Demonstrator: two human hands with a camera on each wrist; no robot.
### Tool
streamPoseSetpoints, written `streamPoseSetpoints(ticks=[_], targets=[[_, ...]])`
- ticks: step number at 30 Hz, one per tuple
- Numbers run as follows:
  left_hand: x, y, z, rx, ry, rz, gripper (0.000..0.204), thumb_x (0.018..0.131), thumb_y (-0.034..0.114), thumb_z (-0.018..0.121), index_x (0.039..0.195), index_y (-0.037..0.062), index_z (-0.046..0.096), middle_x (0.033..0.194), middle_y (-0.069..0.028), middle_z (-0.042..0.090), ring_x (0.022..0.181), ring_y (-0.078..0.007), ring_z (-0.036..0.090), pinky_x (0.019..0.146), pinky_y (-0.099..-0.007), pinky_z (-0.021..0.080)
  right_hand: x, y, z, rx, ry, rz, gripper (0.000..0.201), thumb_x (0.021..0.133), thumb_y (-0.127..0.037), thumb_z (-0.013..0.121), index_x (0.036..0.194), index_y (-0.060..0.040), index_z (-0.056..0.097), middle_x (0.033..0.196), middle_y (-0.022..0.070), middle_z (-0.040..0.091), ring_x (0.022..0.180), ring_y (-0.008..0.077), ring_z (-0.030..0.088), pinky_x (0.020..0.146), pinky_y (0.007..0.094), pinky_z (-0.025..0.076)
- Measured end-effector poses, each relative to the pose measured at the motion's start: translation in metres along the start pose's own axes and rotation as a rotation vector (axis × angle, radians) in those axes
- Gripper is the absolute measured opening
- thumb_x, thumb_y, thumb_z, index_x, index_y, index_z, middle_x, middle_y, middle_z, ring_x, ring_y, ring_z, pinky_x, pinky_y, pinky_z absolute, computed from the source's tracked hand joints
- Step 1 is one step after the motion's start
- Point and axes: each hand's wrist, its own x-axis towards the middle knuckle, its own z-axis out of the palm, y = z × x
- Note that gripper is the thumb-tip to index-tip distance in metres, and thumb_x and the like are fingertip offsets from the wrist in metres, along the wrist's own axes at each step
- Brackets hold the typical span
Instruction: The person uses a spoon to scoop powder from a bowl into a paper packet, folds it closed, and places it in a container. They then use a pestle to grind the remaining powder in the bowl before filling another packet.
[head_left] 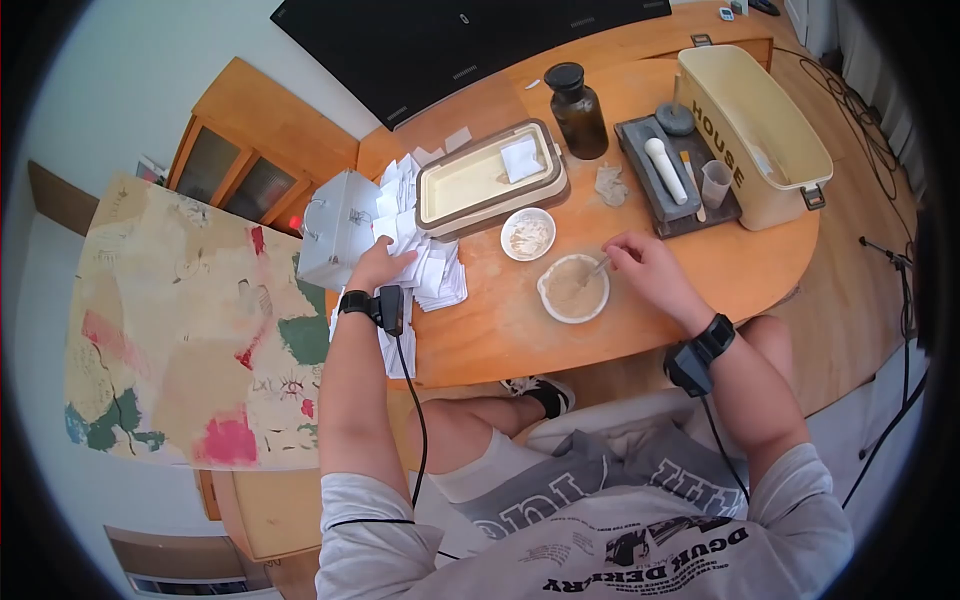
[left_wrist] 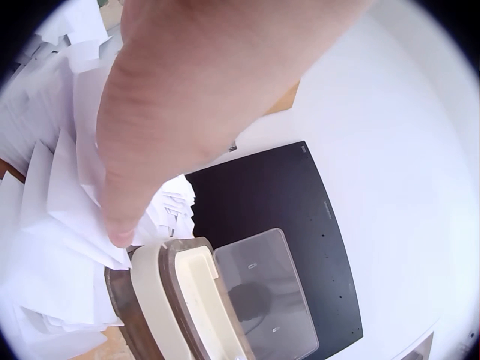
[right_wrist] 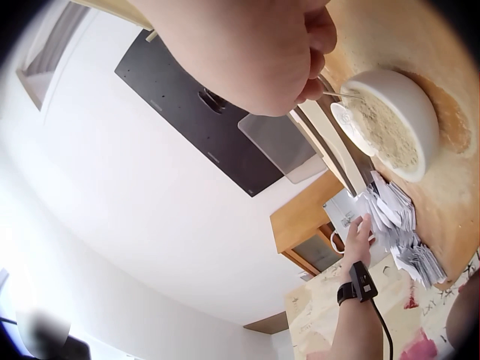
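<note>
In the head view my left hand (head_left: 382, 265) lies on a heap of folded white paper packets (head_left: 440, 275), thumb apart from the fingers. Its thumb (left_wrist: 124, 214) touches packets (left_wrist: 75, 217) in the left wrist view; its other fingers are mostly hidden there. My right hand (head_left: 650, 275) pinches the handle of a thin spoon (head_left: 597, 268), whose tip is in the beige powder (head_left: 568, 290) of a white bowl (head_left: 572, 319). From the right wrist, curled fingers (right_wrist: 319, 45) of that hand hold the spoon (right_wrist: 337, 95) at the bowl (right_wrist: 426, 112).
Behind the bowl stands a small white dish (head_left: 528, 234), beside a cream box (head_left: 460, 222) with one packet inside. A metal case (head_left: 335, 225) is at the left. Farther back are a dark jar (head_left: 580, 115), a grey tray (head_left: 700, 222) with tools, and a HOUSE bin (head_left: 760, 130).
</note>
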Motion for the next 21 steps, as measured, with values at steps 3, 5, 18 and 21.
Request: streamPoseSetpoints(ticks=[3, 5, 18, 21], targets=[[0.003, -0.002, 0.005, -0.095, 0.006, 0.004, 0.088, 0.082, 0.055, 0.075, 0.141, -0.0050, 0.049, 0.130, -0.0296, 0.063, 0.122, -0.0382, 0.062, 0.102, -0.0403, 0.049, -0.005, -0.009, 0.003, 0.017, -0.012, -0.002, 0.022, 0.100, -0.017, 0.059, 0.105, 0.0021, 0.069, 0.084, 0.0085, 0.071, 0.076, 0.0136, 0.065, 0.072, 0.0285, 0.051], [0.004, -0.003, 0.006, -0.168, -0.014, -0.019, 0.088, 0.083, 0.054, 0.074, 0.142, -0.0046, 0.047, 0.127, -0.0289, 0.064, 0.118, -0.0360, 0.064, 0.100, -0.0388, 0.049, -0.006, -0.014, 0.004, 0.024, -0.016, -0.017, 0.022, 0.101, -0.016, 0.058, 0.106, 0.0021, 0.068, 0.084, 0.0091, 0.071, 0.077, 0.0139, 0.066, 0.073, 0.0279, 0.052], [0.010, -0.001, 0.000, -0.117, -0.039, -0.010, 0.088, 0.083, 0.059, 0.072, 0.140, -0.0041, 0.049, 0.126, -0.0276, 0.064, 0.116, -0.0350, 0.065, 0.099, -0.0378, 0.050, -0.010, -0.016, 0.007, -0.015, -0.032, -0.066, 0.020, 0.100, -0.014, 0.058, 0.105, 0.0021, 0.068, 0.086, 0.0125, 0.071, 0.079, 0.0200, 0.068, 0.073, 0.0315, 0.053], [0.014, -0.001, 0.002, -0.161, -0.055, -0.018, 0.091, 0.083, 0.063, 0.071, 0.139, -0.0058, 0.048, 0.128, -0.0289, 0.063, 0.116, -0.0362, 0.064, 0.098, -0.0390, 0.050, -0.010, -0.016, 0.007, -0.025, -0.028, -0.073, 0.020, 0.099, -0.014, 0.058, 0.105, 0.0019, 0.069, 0.086, 0.0130, 0.071, 0.079, 0.0210, 0.068, 0.073, 0.0318, 0.053]])
